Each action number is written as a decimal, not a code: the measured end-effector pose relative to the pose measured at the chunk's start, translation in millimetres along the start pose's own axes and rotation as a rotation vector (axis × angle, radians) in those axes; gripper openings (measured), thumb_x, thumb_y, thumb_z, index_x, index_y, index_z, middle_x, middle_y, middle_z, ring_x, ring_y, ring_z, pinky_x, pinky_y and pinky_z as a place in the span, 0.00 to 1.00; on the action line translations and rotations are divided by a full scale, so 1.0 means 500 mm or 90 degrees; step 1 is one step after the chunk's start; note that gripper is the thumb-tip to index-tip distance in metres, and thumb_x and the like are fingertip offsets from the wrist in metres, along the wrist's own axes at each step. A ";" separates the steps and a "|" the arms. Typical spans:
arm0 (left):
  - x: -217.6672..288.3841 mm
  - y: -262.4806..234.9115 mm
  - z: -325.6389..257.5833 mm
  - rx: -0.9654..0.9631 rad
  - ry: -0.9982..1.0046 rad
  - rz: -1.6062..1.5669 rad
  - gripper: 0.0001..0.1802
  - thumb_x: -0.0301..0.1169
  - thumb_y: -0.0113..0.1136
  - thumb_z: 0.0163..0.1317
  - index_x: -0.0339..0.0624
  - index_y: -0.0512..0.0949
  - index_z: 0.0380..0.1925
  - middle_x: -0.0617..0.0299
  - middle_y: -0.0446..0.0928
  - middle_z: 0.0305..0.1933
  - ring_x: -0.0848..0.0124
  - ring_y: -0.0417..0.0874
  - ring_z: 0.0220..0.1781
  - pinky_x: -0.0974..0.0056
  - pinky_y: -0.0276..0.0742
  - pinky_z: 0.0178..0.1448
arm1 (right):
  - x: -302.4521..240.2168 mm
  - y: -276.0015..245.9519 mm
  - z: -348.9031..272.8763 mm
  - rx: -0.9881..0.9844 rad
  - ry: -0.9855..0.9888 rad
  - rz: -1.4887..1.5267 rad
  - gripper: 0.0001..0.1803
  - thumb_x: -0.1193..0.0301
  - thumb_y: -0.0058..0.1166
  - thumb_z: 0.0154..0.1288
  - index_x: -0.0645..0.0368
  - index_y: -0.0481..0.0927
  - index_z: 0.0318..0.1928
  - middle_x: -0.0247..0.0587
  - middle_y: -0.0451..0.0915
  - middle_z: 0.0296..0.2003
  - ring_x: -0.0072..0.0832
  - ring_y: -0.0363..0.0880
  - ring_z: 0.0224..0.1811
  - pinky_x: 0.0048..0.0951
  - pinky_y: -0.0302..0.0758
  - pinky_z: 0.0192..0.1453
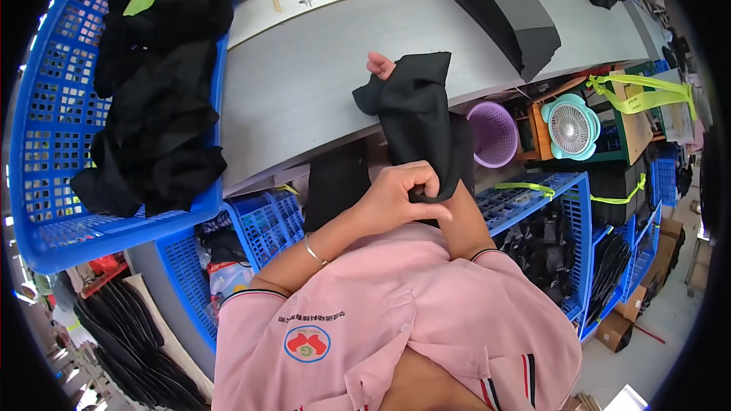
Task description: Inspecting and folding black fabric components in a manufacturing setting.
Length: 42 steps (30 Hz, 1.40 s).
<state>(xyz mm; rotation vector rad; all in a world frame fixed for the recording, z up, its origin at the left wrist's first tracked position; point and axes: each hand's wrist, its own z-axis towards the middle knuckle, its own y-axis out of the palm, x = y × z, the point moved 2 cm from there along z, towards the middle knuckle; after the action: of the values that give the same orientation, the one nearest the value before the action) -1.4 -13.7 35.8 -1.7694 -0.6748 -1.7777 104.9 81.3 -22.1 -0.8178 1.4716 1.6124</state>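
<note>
A blue plastic basket (pixel 53 129) sits at the left on the grey table (pixel 304 76), heaped with black garments (pixel 160 84). Right of it, the left hand (pixel 400 198) is closed, fingers curled and pinching the lower hem of a black fabric sleeve (pixel 419 118) — the cloth runs up and away from this grip, drawn over the right forearm. The right hand (pixel 381 65) is mostly inside the sleeve; only fingertips show past its upper end, so whether it grips anything cannot be told. Further right stand a purple wastebasket (pixel 493 133) and a teal fan (pixel 571 126) below the table edge.
</note>
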 end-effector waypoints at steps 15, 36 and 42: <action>-0.063 -0.376 0.086 0.749 0.074 -0.123 0.13 0.36 0.66 0.66 0.35 0.84 0.31 0.70 0.78 0.27 0.82 0.72 0.29 0.73 0.69 0.35 | -0.028 0.045 -0.288 -0.316 0.096 -0.309 0.13 0.65 0.50 0.75 0.64 0.72 0.47 0.49 0.71 0.57 0.33 0.74 0.53 0.32 0.69 0.60; -0.041 -0.170 0.009 -0.007 -0.156 -0.378 0.16 0.33 0.52 0.73 0.32 0.79 0.51 0.62 0.83 0.45 0.77 0.83 0.43 0.69 0.81 0.47 | -0.144 0.022 -0.102 -0.063 0.023 -0.328 0.07 0.73 0.59 0.68 0.65 0.83 0.34 0.25 0.78 0.27 0.11 0.72 0.32 0.17 0.69 0.37; -0.117 -0.039 -0.037 -0.190 -0.159 -0.626 0.24 0.32 0.67 0.63 0.37 0.76 0.58 0.60 0.79 0.59 0.71 0.79 0.57 0.64 0.73 0.65 | 0.042 0.062 -0.115 -0.207 0.275 -0.179 0.14 0.66 0.61 0.69 0.64 0.83 0.30 0.24 0.78 0.23 0.11 0.72 0.29 0.20 0.70 0.31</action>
<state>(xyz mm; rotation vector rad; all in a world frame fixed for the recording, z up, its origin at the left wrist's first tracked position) -28.4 -10.6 -22.5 -2.0477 -1.6719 -2.3624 64.7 26.7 -32.1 -1.5651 1.3098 1.5375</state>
